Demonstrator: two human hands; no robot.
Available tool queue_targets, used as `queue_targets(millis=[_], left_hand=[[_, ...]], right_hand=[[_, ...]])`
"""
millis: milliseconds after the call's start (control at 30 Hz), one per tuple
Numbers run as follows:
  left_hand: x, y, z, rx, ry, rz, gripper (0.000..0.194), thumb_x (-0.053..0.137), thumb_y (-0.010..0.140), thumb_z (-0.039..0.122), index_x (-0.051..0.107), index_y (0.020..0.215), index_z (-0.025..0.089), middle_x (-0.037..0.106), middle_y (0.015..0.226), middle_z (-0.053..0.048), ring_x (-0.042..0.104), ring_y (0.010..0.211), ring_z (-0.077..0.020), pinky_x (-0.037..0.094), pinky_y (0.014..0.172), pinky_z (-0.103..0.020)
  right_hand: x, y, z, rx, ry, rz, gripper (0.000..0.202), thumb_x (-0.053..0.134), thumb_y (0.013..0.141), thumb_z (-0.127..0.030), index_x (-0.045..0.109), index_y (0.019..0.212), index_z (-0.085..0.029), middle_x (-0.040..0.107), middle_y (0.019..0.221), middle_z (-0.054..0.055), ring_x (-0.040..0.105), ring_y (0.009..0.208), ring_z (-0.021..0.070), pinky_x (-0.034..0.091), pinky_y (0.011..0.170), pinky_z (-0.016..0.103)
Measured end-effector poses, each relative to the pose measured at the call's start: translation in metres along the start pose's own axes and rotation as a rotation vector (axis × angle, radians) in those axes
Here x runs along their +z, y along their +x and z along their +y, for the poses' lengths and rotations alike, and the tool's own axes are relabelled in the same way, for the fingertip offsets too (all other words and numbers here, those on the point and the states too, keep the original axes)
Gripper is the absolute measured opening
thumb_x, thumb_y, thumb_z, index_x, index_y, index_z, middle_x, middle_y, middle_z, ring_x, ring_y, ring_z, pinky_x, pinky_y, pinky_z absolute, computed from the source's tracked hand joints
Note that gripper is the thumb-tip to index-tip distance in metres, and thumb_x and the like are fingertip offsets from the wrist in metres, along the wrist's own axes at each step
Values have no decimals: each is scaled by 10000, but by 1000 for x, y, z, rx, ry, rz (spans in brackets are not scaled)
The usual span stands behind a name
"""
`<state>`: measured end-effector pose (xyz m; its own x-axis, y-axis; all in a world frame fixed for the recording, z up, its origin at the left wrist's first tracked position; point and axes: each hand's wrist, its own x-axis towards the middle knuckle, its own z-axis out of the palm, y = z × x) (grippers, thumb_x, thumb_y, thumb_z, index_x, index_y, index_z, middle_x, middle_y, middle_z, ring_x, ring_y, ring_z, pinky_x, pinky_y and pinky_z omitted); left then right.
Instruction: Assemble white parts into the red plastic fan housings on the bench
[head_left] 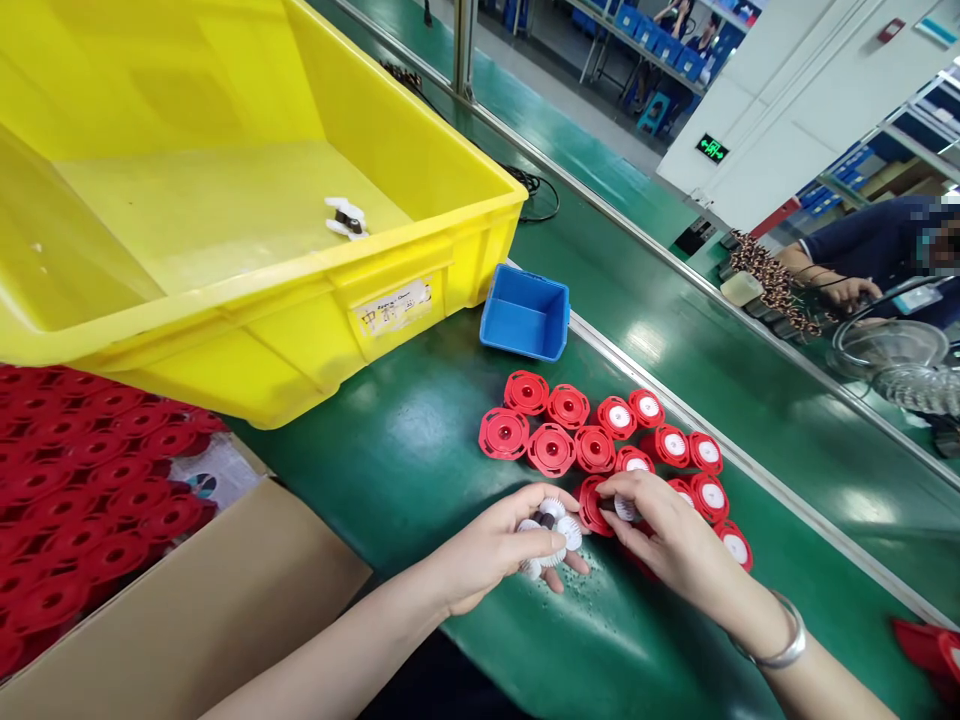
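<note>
My left hand (517,545) is curled around several white toothed gears (568,533), with a dark piece among them. Just to its right, my right hand (660,530) pinches one white gear (624,508) beside a red round part (592,505). Rows of red round parts (551,449) stand on the green table beyond both hands. Those toward the right carry white gears (710,495) in their middles, while those on the left show bare red centres. My right hand hides some of the parts.
A large yellow bin (300,340) holds a few white pieces (347,218). Near its corner sits a blue bin (525,315). Many red parts (112,480) fill a cardboard box (225,590) at left. Across the metal rail, a person (862,255) works beside copper-coloured parts (780,285).
</note>
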<state>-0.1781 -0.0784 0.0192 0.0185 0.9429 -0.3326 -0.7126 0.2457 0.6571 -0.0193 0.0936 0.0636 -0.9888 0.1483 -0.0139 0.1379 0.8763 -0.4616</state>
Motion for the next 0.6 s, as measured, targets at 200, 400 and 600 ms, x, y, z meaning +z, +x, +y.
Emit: queue_targets(millis=[200, 400, 600], left_hand=[[-1, 0, -1, 12, 20, -18, 311, 636, 790, 227, 556, 1085, 172, 609, 984, -57, 706, 944, -278, 514, 641, -287], [-2, -1, -2, 21, 21, -19, 334, 591, 783, 210, 539, 1110, 168, 617, 1027, -71, 707, 941, -277, 517, 646, -297], [-3, -1, -4, 21, 29, -30, 327, 570, 792, 203, 535, 1116, 172, 619, 1008, -65, 705, 934, -267, 519, 662, -304]], right_hand=[[-8, 6, -10, -17, -150, -119, 262, 407, 1022, -217, 470, 1276, -207, 607, 1150, 101, 595, 1000, 196, 546, 828, 345], [-28, 7, -23, -33, -311, -119, 356, 480, 1001, -294, 456, 1346, -207, 529, 1300, 133, 550, 1152, 244, 528, 941, 400], [-34, 0, -28, -3, -329, -76, 391, 509, 987, -328, 457, 1359, -219, 512, 1330, 129, 537, 1199, 243, 528, 957, 380]])
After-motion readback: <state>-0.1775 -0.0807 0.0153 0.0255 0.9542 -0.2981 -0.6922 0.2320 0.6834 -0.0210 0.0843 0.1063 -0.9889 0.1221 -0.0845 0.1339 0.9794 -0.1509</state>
